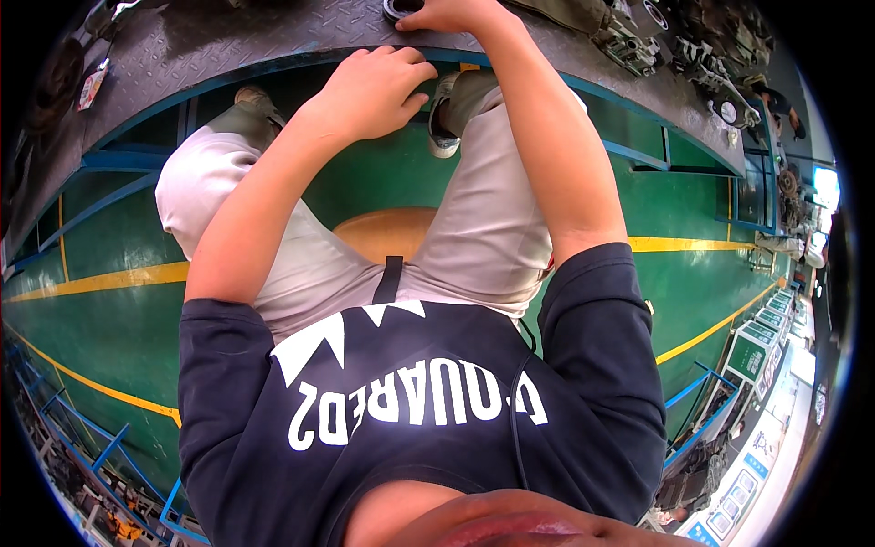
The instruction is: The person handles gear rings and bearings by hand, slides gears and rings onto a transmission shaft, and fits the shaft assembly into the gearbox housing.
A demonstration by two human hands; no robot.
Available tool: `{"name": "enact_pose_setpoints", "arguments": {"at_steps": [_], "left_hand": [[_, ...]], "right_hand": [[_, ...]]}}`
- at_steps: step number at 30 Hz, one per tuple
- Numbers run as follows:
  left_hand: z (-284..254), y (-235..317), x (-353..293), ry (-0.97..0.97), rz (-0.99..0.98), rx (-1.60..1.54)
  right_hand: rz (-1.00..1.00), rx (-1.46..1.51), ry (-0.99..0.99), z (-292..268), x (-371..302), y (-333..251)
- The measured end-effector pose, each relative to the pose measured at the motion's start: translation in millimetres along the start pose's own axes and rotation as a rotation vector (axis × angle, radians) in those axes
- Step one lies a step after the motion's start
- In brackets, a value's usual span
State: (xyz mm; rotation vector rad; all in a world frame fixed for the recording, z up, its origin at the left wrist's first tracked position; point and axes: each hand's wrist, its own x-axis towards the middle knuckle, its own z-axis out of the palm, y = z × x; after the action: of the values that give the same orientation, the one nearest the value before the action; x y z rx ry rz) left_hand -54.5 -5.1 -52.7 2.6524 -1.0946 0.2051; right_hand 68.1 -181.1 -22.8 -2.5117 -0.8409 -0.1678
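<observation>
At the top of the view my right hand [448, 15] closes its fingers and thumb on a dark round ring-shaped part [394, 11] at the workbench. The upper edge of the picture cuts off the part, so its exact kind is unclear. My left hand [378, 89] is at the near edge of the metal workbench [273, 41], to the left of and nearer than my right hand. Its fingers are loosely bent over the edge, the thumb stands apart, and I see nothing in it.
Metal machine parts [633, 41] crowd the bench at the right. A small white-and-red packet [93, 84] lies at the left. The blue bench frame [137, 161] runs above my knees, and I sit on a wooden stool [383, 228]. Another person [779, 105] is at the far right.
</observation>
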Motion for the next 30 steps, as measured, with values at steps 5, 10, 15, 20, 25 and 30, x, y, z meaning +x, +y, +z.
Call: {"name": "enact_pose_setpoints", "arguments": {"at_steps": [5, 10, 15, 20, 25, 30], "left_hand": [[0, -1, 0, 0.0, 0.0, 0.007], [-14, 0, 3, -0.051, -0.115, -0.002], [-13, -17, 3, 0.144, -0.262, 0.13], [-17, -37, 15, 0.042, -0.339, 0.083], [-35, -34, 17, 0.048, -0.382, 0.024], [-30, -37, 14, 0.054, -0.398, 0.029]], "right_hand": [[0.007, 0.033, 0.009, -2, 1, 1], [-0.043, 0.028, 0.011, 4, 0, 13], [0.008, 0.221, -0.055, -15, 2, 10], [-0.169, -0.007, -0.073, 8, -10, 54], [-0.14, 0.019, -0.129, 9, -7, 38], [-0.113, 0.049, -0.153, 4, -7, 29]]}}
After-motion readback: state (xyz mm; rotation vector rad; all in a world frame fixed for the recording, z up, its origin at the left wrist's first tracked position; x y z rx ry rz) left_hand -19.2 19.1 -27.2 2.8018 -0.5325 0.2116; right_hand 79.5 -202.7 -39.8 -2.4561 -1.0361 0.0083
